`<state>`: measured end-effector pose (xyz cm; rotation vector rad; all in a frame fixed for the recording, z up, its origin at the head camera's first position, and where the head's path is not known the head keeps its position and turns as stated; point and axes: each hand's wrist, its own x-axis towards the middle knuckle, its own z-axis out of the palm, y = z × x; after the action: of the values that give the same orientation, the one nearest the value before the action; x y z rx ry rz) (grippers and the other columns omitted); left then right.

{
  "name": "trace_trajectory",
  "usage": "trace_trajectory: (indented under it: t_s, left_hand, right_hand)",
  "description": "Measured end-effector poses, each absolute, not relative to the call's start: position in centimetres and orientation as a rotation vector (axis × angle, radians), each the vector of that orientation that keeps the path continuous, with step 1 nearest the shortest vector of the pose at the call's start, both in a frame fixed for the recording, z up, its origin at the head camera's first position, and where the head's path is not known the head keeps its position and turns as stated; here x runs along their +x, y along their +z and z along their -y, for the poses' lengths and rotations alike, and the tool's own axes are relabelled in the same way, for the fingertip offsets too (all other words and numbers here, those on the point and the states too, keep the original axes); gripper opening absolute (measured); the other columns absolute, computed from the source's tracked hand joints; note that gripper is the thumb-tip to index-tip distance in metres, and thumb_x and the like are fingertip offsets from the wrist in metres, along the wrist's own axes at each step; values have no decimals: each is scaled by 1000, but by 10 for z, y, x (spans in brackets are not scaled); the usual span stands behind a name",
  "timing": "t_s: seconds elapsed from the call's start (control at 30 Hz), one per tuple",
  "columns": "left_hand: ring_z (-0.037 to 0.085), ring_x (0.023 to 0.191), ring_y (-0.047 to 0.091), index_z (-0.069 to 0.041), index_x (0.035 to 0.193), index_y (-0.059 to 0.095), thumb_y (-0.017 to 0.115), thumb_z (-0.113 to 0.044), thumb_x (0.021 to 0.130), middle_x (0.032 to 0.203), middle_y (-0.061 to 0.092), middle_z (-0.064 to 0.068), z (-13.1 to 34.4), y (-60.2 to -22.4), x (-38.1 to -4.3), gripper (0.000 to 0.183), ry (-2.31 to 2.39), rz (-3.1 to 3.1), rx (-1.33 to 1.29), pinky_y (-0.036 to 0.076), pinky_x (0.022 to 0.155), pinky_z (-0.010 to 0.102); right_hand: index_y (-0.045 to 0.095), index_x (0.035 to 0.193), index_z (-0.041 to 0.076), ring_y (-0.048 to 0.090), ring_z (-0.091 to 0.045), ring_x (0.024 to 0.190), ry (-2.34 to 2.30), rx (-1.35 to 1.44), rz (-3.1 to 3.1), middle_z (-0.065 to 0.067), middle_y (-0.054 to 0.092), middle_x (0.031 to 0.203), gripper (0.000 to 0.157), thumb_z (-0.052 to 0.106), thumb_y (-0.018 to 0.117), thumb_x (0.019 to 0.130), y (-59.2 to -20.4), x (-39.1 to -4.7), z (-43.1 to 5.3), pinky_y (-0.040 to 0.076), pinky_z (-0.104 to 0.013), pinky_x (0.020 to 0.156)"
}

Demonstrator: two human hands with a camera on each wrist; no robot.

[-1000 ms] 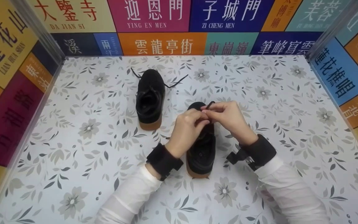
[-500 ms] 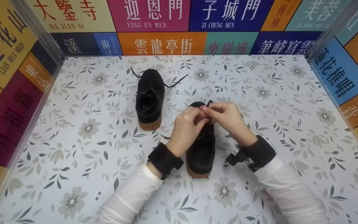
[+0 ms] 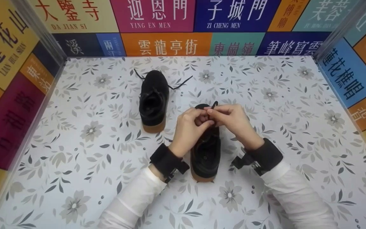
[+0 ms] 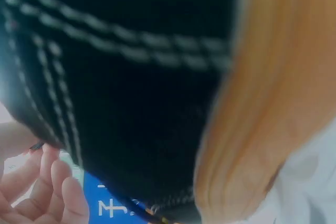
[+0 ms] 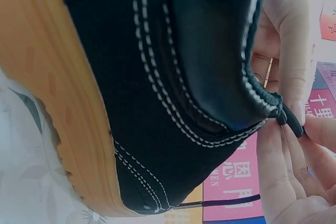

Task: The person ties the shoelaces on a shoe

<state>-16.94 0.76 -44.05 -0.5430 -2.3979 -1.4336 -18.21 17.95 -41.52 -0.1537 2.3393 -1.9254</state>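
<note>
A black shoe [image 3: 204,160] with a tan sole stands in the middle of the floral surface, its toe pointing away. Both hands meet above its front. My right hand [image 3: 233,120] pinches a black shoelace [image 3: 214,104] between thumb and fingers, and a short loop sticks up there. Curled in from the other side, my left hand [image 3: 189,128] has its fingertips right at the same lace, against the right fingertips. In the right wrist view the lace [image 5: 292,121] rises from the shoe's top eyelets into the fingers. The left wrist view is mostly filled by the shoe's side [image 4: 136,103].
A matching black shoe [image 3: 153,101] stands farther back to the left, its lace ends [image 3: 181,84] spread to both sides. Panels with coloured lettering [image 3: 167,44] border the surface at the back and both sides. A black wrist strap [image 3: 167,160] sits on each arm.
My left hand has shifted slightly to the left, and the gap between its thumb and fingers has widened. The right hand and both shoes stay almost in place.
</note>
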Motion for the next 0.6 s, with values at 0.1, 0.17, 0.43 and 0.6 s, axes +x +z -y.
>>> trace_trajectory:
  t_s: [0.1, 0.17, 0.43, 0.6]
  left_hand:
    - [23, 74, 69, 0, 100, 80, 88, -11, 87, 89, 73, 13, -7, -441, -171, 19, -1506, 2380, -526, 53, 69, 18]
    - [23, 74, 69, 1, 99, 80, 89, -9, 86, 89, 73, 13, -7, -442, -172, 19, -1555, 2366, -513, 53, 68, 18]
    - [22, 73, 68, 1, 92, 76, 89, -6, 85, 87, 74, 15, -6, -442, -175, 17, -1653, 2348, -498, 54, 68, 19]
    - [14, 71, 64, 2, 88, 74, 88, -6, 86, 86, 75, 15, -7, -441, -177, 16, -1669, 2376, -506, 52, 68, 18]
  right_hand:
    - [75, 117, -14, 73, -1, 75, -1917, -156, -2353, 7, 80, 95, 25, 6, 69, 103, -415, -182, -180, 62, -18, 69]
    - [75, 117, -14, 73, 0, 76, -1908, -164, -2362, 6, 80, 96, 25, 6, 69, 103, -416, -182, -180, 62, -18, 69]
    - [73, 121, -13, 73, 0, 78, -1871, -174, -2375, -1, 82, 105, 26, 4, 70, 101, -418, -181, -183, 63, -18, 71]
    - [72, 123, -14, 74, 0, 79, -1863, -176, -2357, -6, 83, 108, 29, 5, 71, 101, -418, -180, -185, 63, -18, 72]
